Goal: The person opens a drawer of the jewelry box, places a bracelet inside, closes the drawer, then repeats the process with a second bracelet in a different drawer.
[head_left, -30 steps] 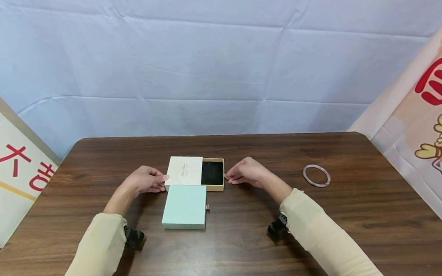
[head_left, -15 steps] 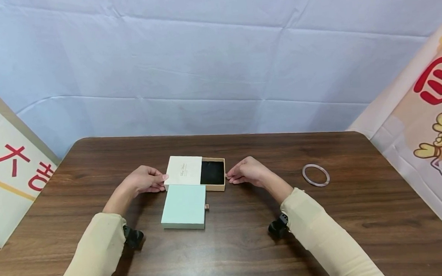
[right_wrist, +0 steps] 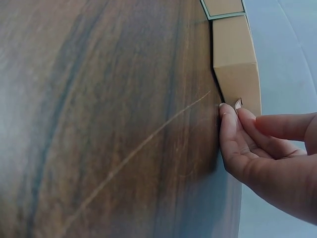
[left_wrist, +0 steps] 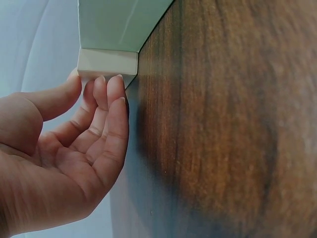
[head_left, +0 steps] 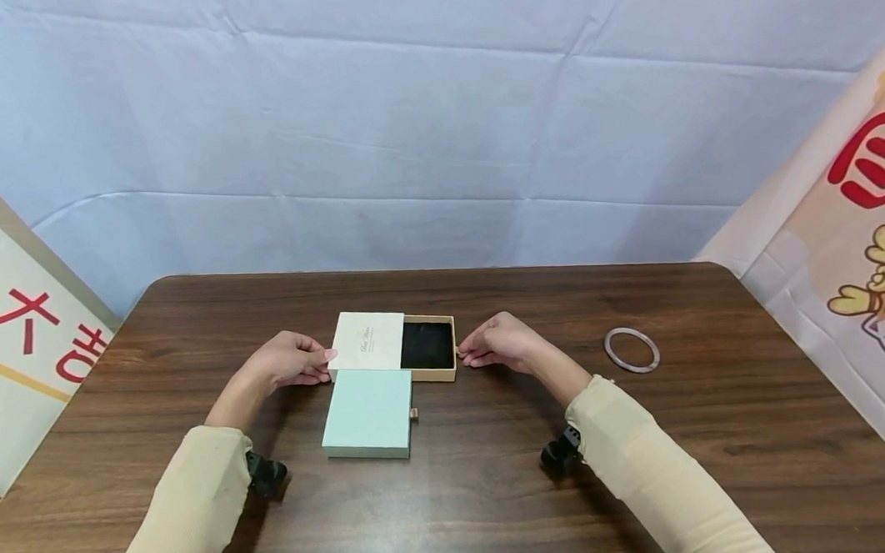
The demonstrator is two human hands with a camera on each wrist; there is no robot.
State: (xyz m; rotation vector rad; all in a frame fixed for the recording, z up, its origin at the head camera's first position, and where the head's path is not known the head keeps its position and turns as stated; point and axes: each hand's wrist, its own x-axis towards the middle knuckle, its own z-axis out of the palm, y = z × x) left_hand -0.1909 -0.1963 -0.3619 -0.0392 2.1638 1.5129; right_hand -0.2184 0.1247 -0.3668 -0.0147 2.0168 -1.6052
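Observation:
A cream sliding box (head_left: pixel 367 340) with small printed lettering lies on the table. Its tan drawer (head_left: pixel 430 376) sticks out on the right, showing a black lining (head_left: pixel 427 346). At the box's left end my left hand (head_left: pixel 291 360) holds it, thumb at the top edge and fingers curled against the end face. My right hand (head_left: pixel 497 340) pinches the small pull tab (right_wrist: pixel 238 103) on the drawer's end. Just in front of the cream box lies a mint-green box (head_left: pixel 369 412), closed, with a small tab (head_left: pixel 415 414) on its right side.
A pale ring-shaped bangle (head_left: pixel 632 350) lies on the brown wooden table (head_left: pixel 469 492), to the right of my right hand. Behind the table hangs a light cloth (head_left: pixel 406 145). Printed banners (head_left: pixel 32 331) stand at both sides.
My right hand has moved slightly to the right and the drawer has slid a little farther out of the cream box. The left hand stays at the box's left end.

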